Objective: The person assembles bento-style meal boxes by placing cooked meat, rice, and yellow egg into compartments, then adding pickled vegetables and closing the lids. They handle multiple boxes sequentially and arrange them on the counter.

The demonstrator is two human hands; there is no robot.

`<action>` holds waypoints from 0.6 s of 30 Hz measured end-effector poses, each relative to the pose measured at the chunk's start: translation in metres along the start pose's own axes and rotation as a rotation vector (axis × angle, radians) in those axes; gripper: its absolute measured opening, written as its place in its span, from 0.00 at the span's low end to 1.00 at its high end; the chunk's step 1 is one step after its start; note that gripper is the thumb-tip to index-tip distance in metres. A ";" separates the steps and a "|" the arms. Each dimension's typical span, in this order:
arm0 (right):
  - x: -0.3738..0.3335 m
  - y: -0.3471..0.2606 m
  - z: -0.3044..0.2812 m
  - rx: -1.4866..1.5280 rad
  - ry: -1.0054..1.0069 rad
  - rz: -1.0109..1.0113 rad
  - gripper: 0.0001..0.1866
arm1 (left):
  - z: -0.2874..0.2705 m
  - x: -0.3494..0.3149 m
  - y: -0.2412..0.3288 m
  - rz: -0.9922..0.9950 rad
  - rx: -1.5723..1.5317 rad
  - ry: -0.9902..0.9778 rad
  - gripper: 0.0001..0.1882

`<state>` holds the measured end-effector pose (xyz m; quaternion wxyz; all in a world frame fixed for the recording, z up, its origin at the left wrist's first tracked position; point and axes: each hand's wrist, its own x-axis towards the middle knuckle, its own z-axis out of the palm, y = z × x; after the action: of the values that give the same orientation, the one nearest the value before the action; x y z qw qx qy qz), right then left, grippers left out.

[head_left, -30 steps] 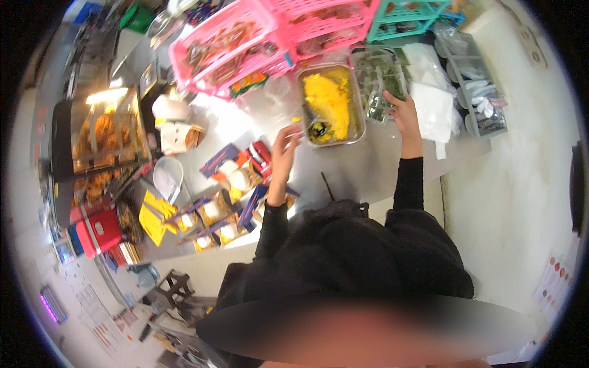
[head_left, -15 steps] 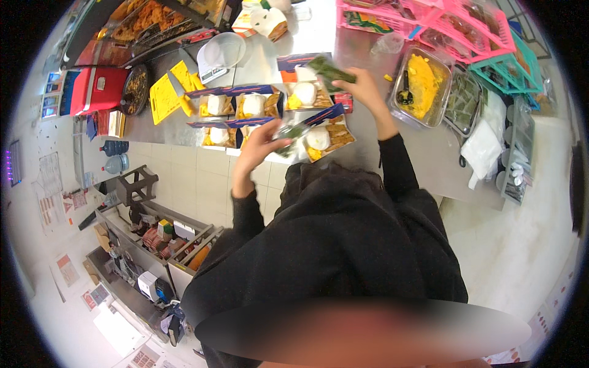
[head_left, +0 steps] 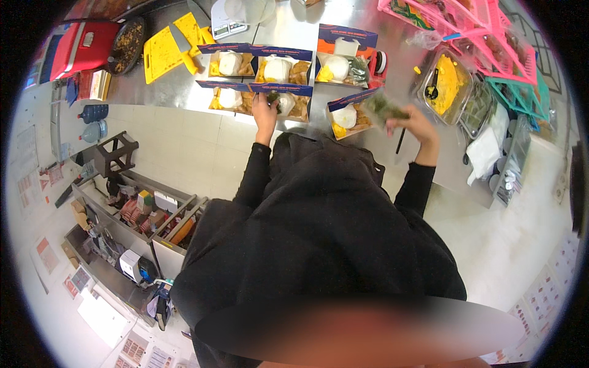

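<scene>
Green leafy vegetables (head_left: pixel 385 108) sit bunched in the grip of the right hand (head_left: pixel 416 122), fingers closed around them, held up just above the near edge of the steel surface (head_left: pixel 184 92), right of centre in the frame. Just left of that bunch lies an open meal box (head_left: pixel 351 115) with a white mound of rice and a yellow portion in it.

Left of centre, the left hand (head_left: pixel 265 113) reaches into another open box (head_left: pixel 283 102), its fingertips pinched on a small dark green bit (head_left: pixel 273 97) over the food. Around it stand more open boxes with blue lids, in two rows: one at its left (head_left: pixel 228 98), two behind (head_left: pixel 230 61) (head_left: pixel 283 69), and one further right (head_left: pixel 345 64), each with white rice.

Toward the upper right a clear tray of yellow food (head_left: pixel 446 86) lies next to a tray of greens (head_left: pixel 477 108), with pink baskets (head_left: pixel 475 30) and a teal basket (head_left: pixel 521 95) beyond. In the upper left a yellow cutting board (head_left: pixel 161 56) carries a cleaver (head_left: pixel 183 43), beside a dark round pan of food (head_left: pixel 127 44) and a red box (head_left: pixel 83 38). Both sleeves are black.
</scene>
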<state>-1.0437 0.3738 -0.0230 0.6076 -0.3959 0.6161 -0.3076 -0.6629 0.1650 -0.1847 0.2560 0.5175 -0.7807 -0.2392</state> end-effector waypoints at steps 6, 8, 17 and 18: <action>0.043 0.069 0.058 -0.124 0.197 0.546 0.12 | -0.011 -0.006 0.037 -0.143 0.258 0.145 0.31; 0.054 0.060 0.060 -0.328 0.270 0.602 0.13 | -0.017 -0.008 0.037 -0.080 0.219 0.098 0.23; 0.151 -0.113 0.133 -0.593 0.365 -0.436 0.19 | -0.013 -0.037 0.023 0.145 0.265 -0.222 0.26; 0.167 -0.115 0.143 -0.552 0.375 -0.324 0.20 | -0.010 -0.039 0.022 0.153 0.250 -0.229 0.28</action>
<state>-0.8796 0.1875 -0.0187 0.2979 -0.5741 0.7057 -0.2892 -0.6589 0.2076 -0.1690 0.1167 0.4535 -0.8656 -0.1775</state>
